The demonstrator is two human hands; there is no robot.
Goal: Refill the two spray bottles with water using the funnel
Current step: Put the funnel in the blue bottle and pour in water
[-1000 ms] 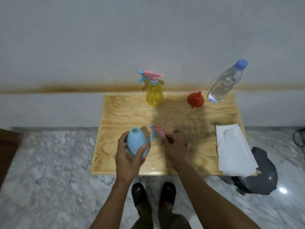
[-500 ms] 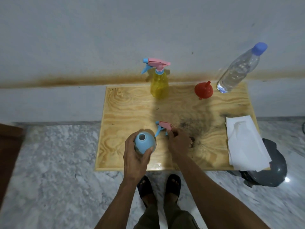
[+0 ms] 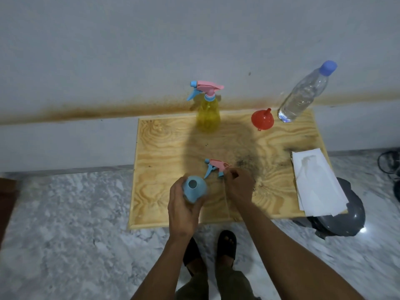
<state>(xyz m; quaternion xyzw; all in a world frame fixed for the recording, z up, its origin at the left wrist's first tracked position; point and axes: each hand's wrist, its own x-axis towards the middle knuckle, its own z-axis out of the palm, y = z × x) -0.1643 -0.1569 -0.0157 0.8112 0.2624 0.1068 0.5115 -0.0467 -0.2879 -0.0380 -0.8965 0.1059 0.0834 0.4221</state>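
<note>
Left hand (image 3: 184,213) grips blue bottle (image 3: 194,189), mouth open, upright at near desk (image 3: 164,148) edge. Right hand (image 3: 239,187) pinches detached spray head (image 3: 216,166) just right of bottle. Funnel (image 3: 262,119) far beyond bottle, spout up; right hand nearer.

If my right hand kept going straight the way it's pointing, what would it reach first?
Probably nothing new: the right hand already pinches the detached spray head. Beyond that lies bare wooden board, then the yellow spray bottle, though depth is uncertain.

Wooden board (image 3: 164,148) bearing funnel (image 3: 262,119), paper (image 3: 318,182)
</note>
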